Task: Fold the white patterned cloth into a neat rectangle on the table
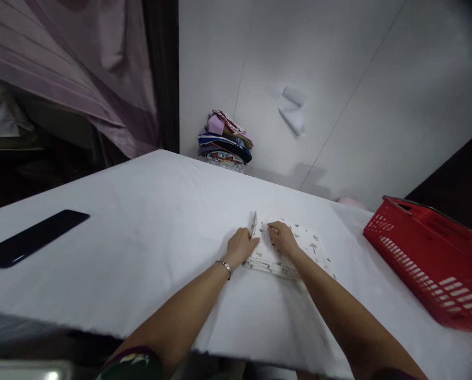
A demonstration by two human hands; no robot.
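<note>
- Left hand [242, 245]: positioned at the left edge of the folded cloth [266, 254]. Thumb lies over the edge, fingers curled on the outer side; the hand grasps this edge.
- Right hand [282, 237]: positioned over the top face of the cloth, right of the left hand and apart from it. Fingers are bent, tips down at the fabric. Whether they pinch a layer cannot be told.
- Folded cloth: white with a scattered dark print, lying flat on the white-covered surface [141, 253]. It sits between and beneath the 2 hands and extends right, past the right wrist. Stacked layers show along the near edge; at the far left corner, 1 narrow edge stands up beside the left fingers.
- Wristband [225, 268]: fitted on the left wrist, clear of the cloth.
- Red basket [430, 269]: right of the right hand, well apart from the cloth.
- Dark flat object [34, 237]: far left, well apart from both hands.
</note>
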